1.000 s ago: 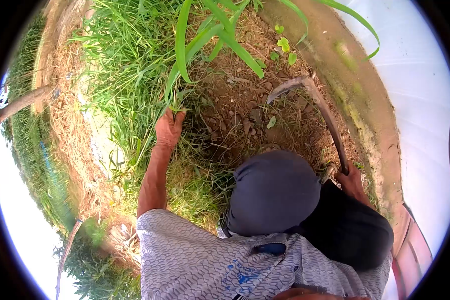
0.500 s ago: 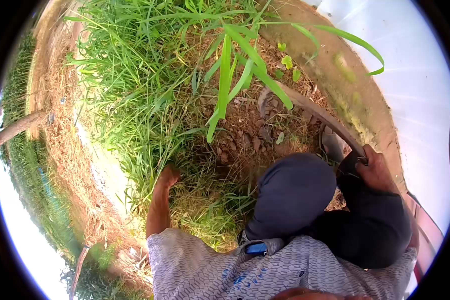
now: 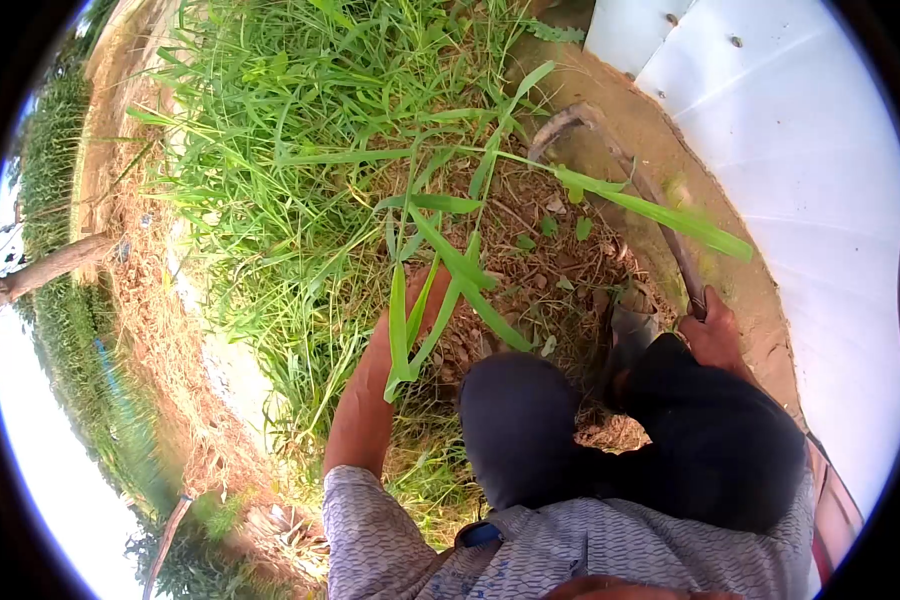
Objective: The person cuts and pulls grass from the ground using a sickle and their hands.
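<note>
My right hand [image 3: 714, 335] is closed around the handle of a long sickle [image 3: 662, 212]. Its curved brown blade arches up and to the left over bare soil near the white wall. My left hand [image 3: 432, 296] reaches down among the tall green grass [image 3: 300, 200], beside a patch of dry litter. Broad leaf blades [image 3: 460, 265] hang in front of that hand and hide its fingers, so its grip does not show. Some of these blades stand close to the camera.
A white sheet wall [image 3: 780, 130] runs along the right, with an earth strip [image 3: 740, 270] at its foot. My bent knees [image 3: 520, 410] and a shoe [image 3: 632, 335] are just below the work spot. On the left lie dry straw [image 3: 160, 350] and a wooden pole [image 3: 55, 268].
My left hand has moved up and right, from the lower grass to behind the leaf blades. The sickle blade has swung up and away, and my right hand has shifted slightly left.
</note>
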`<move>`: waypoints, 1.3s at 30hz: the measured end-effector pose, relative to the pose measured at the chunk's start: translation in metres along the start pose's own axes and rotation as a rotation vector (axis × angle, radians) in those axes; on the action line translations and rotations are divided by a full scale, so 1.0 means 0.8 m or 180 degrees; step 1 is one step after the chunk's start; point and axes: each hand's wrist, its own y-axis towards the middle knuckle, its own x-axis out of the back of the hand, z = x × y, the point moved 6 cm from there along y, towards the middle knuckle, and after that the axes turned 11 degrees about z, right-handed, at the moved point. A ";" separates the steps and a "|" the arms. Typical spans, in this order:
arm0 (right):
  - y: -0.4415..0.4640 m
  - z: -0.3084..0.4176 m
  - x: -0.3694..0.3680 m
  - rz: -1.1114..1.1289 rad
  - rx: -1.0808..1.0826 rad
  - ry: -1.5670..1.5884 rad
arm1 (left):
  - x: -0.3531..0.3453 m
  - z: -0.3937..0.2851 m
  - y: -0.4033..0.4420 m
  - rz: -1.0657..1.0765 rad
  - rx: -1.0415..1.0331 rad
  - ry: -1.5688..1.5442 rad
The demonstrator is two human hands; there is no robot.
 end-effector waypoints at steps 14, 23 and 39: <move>0.059 -0.047 0.012 0.0191 -0.0083 0.1361 | 0.024 -0.156 0.216 -0.1809 0.0156 0.8314; 0.092 -0.067 -0.056 -0.0201 -0.0311 0.1897 | 0.119 -0.080 0.272 -0.0302 -0.1735 0.1559; 0.080 -0.054 -0.047 0.0107 -0.0563 0.1261 | 0.097 -0.123 0.256 -0.0386 -0.0199 0.5437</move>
